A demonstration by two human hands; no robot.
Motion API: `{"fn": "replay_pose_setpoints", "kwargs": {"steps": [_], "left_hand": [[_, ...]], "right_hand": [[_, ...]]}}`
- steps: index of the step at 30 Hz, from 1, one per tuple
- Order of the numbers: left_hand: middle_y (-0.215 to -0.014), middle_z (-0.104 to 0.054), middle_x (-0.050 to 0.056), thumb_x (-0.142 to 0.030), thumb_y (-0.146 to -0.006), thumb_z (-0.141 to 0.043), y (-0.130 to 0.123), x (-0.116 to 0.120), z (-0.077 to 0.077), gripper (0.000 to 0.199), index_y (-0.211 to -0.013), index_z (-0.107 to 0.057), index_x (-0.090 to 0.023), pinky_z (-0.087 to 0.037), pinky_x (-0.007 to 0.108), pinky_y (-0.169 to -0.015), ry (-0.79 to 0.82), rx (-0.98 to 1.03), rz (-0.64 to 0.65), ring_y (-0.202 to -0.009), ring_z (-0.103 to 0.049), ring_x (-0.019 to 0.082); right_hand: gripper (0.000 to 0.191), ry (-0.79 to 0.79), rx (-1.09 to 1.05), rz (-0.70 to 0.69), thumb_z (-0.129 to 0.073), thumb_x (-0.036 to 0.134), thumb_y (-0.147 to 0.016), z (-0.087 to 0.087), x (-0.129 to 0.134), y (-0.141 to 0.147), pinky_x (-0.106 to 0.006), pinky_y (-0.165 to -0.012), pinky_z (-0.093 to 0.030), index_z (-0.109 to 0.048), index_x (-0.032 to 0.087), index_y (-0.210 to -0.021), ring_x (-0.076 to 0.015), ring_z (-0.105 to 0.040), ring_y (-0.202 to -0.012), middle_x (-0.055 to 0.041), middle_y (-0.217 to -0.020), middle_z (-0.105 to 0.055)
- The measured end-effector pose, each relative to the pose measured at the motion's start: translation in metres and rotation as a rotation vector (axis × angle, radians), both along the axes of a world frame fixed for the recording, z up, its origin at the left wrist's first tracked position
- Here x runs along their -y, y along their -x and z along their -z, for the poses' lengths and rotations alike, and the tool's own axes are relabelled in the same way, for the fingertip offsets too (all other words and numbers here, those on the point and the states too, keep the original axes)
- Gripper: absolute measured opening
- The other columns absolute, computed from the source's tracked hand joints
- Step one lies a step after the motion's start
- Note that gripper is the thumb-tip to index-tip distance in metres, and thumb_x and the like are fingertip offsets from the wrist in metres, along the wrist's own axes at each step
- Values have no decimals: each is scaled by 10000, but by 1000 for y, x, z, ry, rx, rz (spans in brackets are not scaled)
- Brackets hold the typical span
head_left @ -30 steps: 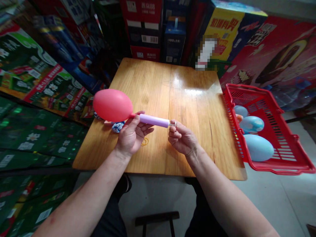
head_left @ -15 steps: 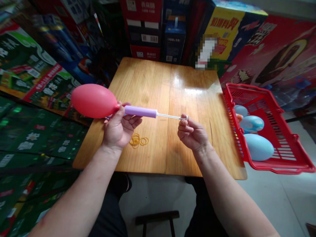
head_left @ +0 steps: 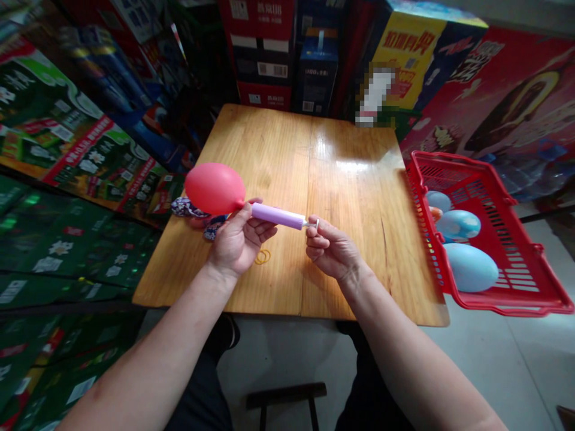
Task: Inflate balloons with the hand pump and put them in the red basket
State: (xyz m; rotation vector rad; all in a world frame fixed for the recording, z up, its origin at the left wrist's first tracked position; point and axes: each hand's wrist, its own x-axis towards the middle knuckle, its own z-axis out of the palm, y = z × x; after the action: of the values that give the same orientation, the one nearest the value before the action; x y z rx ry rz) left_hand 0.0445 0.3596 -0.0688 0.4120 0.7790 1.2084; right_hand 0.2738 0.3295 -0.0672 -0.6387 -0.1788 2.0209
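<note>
My left hand [head_left: 238, 245] grips the lilac pump [head_left: 278, 216], my right hand [head_left: 332, 251] pinches its ring [head_left: 317, 224], and a loose grip could let the red balloon [head_left: 215, 189] slip off.

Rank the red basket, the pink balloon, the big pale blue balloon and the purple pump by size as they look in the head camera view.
1. Red plastic basket: largest.
2. Pink balloon and pale blue balloon: they look about alike, and their different nearness to the camera makes ranking them unsure.
3. Lilac hand pump: smallest.
</note>
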Motion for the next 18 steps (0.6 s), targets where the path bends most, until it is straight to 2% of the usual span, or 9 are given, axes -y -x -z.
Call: {"fn": "replay_pose_setpoints", "kwargs": {"steps": [5,7,11,15,18], "left_hand": [[-961,-797,32,-423,-904,-805,13,-5,-6,275,-1103,-738,-246,-638,276,-784,-109,-58,-167,-882,-774,186],[-1007,-805,50,-445,-912,-793,11,-2,-5,298,-1128,-735,-248,-640,286,-792,-114,-56,-141,-913,-776,197],[-1017,-811,72,-427,-915,-784,-3,8,2,310,-1151,-734,-233,-650,335,-799,-68,-17,10,-890,-782,211],[-1013,-809,68,-407,-923,-769,-12,11,3,287,-1144,-735,-227,-644,332,-810,-79,-27,-11,-918,-782,216],[-968,-798,58,-408,-926,-766,-7,6,0,268,-1118,-741,-224,-642,325,-793,-53,-44,-25,-882,-776,206]], "right_hand": [[58,-32,-13,61,-660,133,-974,-9,0,-14,-105,-446,-402,-694,178,-961,-13,-445,-436,54,-696,-677],[42,-33,-8,55,-683,142,-966,-8,2,-9,-110,-446,-403,-691,183,-964,-17,-442,-437,56,-690,-673],[96,-11,13,5,-752,169,-929,1,5,8,-124,-457,-419,-678,183,-987,-26,-449,-448,46,-704,-687],[65,-8,10,29,-721,178,-958,5,5,12,-121,-457,-404,-667,184,-994,-23,-435,-446,52,-698,-671],[65,-4,20,6,-711,174,-962,3,3,5,-125,-469,-411,-672,181,-1013,-25,-455,-461,43,-716,-682]]}}
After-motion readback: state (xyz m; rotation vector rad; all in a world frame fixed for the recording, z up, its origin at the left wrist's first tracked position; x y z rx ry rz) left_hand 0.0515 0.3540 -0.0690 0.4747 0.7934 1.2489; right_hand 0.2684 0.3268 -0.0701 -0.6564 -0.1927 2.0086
